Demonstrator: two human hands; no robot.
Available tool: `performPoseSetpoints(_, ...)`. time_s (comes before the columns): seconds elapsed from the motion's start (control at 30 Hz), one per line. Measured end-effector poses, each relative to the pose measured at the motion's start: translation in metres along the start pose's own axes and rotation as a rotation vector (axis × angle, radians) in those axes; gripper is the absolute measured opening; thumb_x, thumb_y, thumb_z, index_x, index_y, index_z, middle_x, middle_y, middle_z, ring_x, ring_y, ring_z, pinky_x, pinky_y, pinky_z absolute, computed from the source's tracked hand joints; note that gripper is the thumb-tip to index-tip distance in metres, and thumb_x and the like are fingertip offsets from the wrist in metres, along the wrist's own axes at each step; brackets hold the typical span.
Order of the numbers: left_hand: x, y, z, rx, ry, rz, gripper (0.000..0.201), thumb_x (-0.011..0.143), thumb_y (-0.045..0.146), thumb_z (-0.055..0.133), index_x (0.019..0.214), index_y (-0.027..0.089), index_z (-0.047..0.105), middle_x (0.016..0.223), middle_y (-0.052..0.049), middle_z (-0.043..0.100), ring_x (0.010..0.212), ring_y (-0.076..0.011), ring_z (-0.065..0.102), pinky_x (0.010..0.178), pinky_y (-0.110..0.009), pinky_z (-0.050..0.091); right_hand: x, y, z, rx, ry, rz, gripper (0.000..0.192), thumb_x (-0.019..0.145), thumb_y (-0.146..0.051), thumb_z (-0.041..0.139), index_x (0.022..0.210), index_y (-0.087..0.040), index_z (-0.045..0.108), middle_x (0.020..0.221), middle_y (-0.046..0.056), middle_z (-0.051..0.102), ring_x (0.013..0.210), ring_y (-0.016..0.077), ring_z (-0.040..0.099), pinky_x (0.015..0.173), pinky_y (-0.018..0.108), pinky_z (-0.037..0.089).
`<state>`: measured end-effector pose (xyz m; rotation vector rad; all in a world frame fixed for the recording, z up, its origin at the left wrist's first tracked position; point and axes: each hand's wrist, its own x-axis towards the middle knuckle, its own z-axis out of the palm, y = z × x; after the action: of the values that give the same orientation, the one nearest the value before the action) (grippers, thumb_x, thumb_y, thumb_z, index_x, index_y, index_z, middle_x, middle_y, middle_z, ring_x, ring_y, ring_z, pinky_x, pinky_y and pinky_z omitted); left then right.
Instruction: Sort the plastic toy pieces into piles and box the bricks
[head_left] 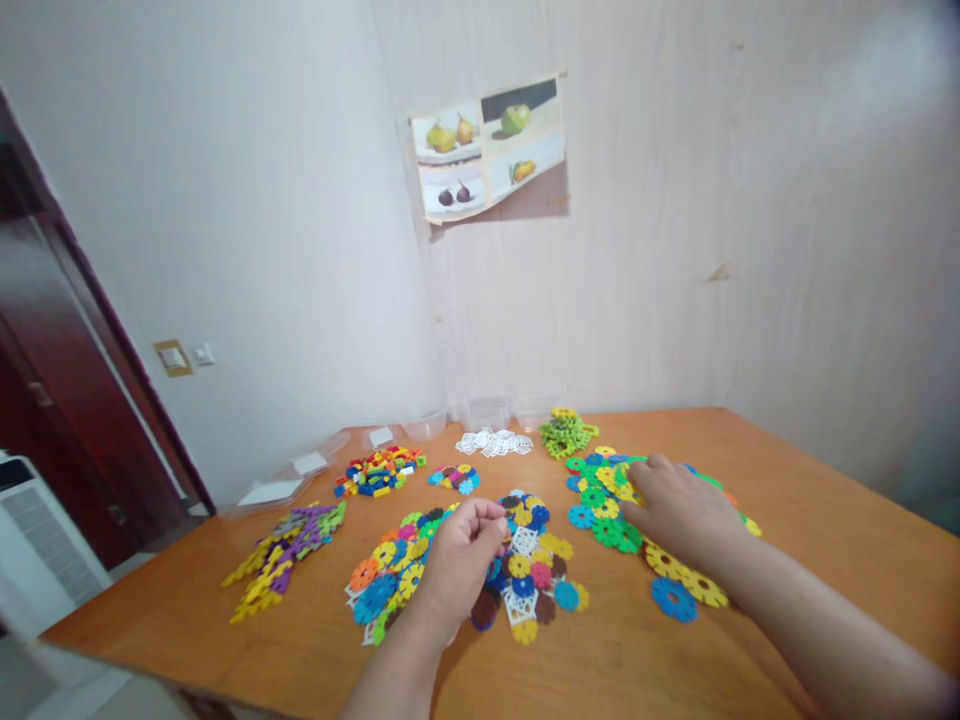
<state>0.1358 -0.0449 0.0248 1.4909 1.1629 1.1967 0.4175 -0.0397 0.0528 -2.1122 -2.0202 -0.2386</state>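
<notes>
My left hand [463,553] hovers over a spread of small colourful flower-shaped plastic discs [525,565] in the middle of the orange wooden table [810,500]. Its fingers are curled and pinched together, seemingly around a small piece, though what it grips is hidden. My right hand [679,505] lies flat, fingers forward, on a pile of larger green, blue and yellow discs [611,500].
Further piles lie on the table: yellow and purple connectors [281,555] at the left, small mixed bricks [379,470], white square pieces [493,442], green-yellow rings [566,432]. Clear plastic tubs [487,410] stand along the wall. A dark door [67,400] is at the left.
</notes>
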Motion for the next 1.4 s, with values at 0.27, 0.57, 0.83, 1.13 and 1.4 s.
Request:
performPoseSetpoints(0.27,0.01,-0.004,-0.062,0.252,0.224,0.06,0.029,0.079,0.041,0.062,0.095,0.018,0.064,0.088,-0.003,0.068,0.083,-0.0182,0.062,0.074,-0.027,0.047,0.005,0.007,0.002,0.007,-0.044,0.062,0.034,0.088,-0.041,0.049,0.106,-0.016,0.065,0.106,0.016,0.065,0.1,0.0339,0.065,0.072,0.037,0.044)
performPoseSetpoints(0.57,-0.01,-0.032,-0.121,0.754,0.057,0.013,0.036,0.073,0.048,0.066,0.095,0.018,0.066,0.093,-0.005,0.066,0.088,-0.0223,0.061,0.075,-0.03,0.045,-0.006,-0.011,0.002,0.062,-0.025,-0.032,0.038,0.093,-0.046,0.046,0.114,-0.02,0.064,0.113,0.015,0.065,0.104,0.033,0.064,0.077,0.038,0.043)
performPoseSetpoints(0.83,-0.019,-0.028,-0.118,0.998,0.034,0.074,0.021,0.071,0.037,0.067,0.083,0.02,0.061,0.085,-0.002,0.061,0.08,-0.0193,0.056,0.066,-0.026,0.035,-0.005,-0.012,0.013,0.063,-0.021,-0.089,0.041,0.094,-0.044,0.046,0.119,-0.017,0.063,0.117,0.017,0.064,0.109,0.0331,0.062,0.084,0.04,0.043)
performPoseSetpoints(1.13,-0.007,-0.038,-0.116,0.725,0.083,0.103,0.017,0.081,0.036,0.058,0.076,0.02,0.059,0.075,0.0,0.062,0.073,-0.0174,0.057,0.064,-0.025,0.037,-0.01,-0.018,0.01,0.071,-0.002,-0.1,0.039,0.094,-0.042,0.048,0.12,-0.018,0.063,0.116,0.016,0.064,0.11,0.0326,0.063,0.084,0.039,0.043)
performPoseSetpoints(1.4,-0.004,-0.016,-0.093,0.421,0.191,0.007,0.026,0.079,0.043,0.06,0.075,0.018,0.061,0.069,0.001,0.06,0.067,-0.0154,0.053,0.062,-0.024,0.039,-0.015,-0.027,0.008,0.131,0.062,-0.154,0.035,0.095,-0.041,0.048,0.115,-0.018,0.065,0.114,0.015,0.065,0.103,0.0305,0.064,0.078,0.036,0.045)
